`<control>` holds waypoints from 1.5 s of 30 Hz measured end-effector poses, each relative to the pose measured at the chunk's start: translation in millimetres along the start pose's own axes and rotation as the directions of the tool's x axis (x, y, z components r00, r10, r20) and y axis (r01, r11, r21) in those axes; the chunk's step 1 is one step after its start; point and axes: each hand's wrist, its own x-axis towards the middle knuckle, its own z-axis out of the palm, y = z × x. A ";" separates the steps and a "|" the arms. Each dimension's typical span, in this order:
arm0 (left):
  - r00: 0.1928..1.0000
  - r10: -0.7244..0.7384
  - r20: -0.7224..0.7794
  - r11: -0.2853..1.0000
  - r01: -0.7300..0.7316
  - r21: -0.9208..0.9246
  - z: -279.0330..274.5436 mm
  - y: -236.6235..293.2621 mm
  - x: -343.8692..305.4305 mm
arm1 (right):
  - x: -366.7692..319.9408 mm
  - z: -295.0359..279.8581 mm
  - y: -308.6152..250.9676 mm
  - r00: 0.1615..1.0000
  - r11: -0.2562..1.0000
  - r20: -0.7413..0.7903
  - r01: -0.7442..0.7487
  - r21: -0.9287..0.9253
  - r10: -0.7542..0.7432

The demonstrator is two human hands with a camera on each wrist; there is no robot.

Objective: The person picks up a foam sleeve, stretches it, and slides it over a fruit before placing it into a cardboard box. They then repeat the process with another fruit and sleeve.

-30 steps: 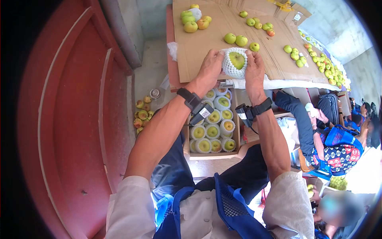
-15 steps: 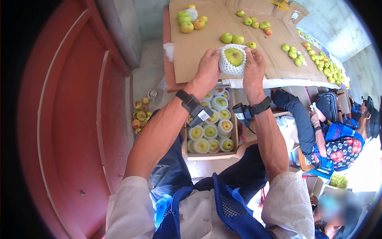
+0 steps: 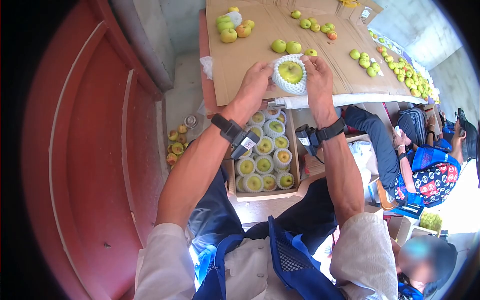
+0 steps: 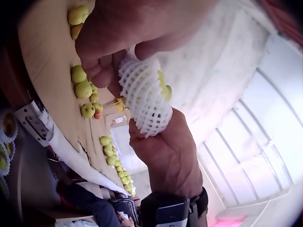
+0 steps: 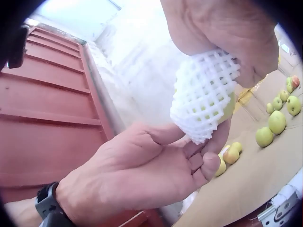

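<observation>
Between the two hands, above the table's near edge, is a green apple (image 3: 290, 72) in a white foam net (image 4: 142, 94). My left hand (image 3: 253, 86) pinches the net's left side with thumb and fingers; in the right wrist view that hand (image 5: 137, 165) has its thumb and fingertips at the net's narrow end. The right side is gripped by my right hand (image 3: 318, 82), seen in the left wrist view as the farther hand (image 4: 168, 151). The apple's green skin shows through the net's open end. Below stands a carton (image 3: 296, 175) of netted apples.
Loose apples (image 3: 293, 47) lie in groups on the cardboard-covered table (image 3: 240, 65), with a larger heap (image 3: 415, 82) at its right end. More apples (image 3: 176, 148) are on the floor at left by a red door (image 3: 100, 150). Other people (image 3: 430, 175) sit at the right.
Both hands and the netted apple have stayed together, the apple turning slightly between them. The view has shifted, so the table and its apples appear a little farther left.
</observation>
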 end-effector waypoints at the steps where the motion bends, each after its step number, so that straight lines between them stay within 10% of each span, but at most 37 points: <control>1: 0.998 0.027 0.051 0.996 -0.022 -0.087 -1.1 -1.8 2.8 | 1.1 -1.6 1.0 1.000 1.000 -0.002 0.000 0.001 0.000; 31: 0.920 0.076 0.385 0.930 0.074 -0.359 5.8 18.6 -21.4 | -7.0 3.5 7.5 0.982 0.930 -0.044 -0.160 0.330 0.184; 45: 0.963 -0.003 0.269 0.943 0.092 -0.319 -11.9 17.9 -11.3 | -6.0 -9.2 -17.6 0.976 0.988 0.157 -0.145 -0.046 0.150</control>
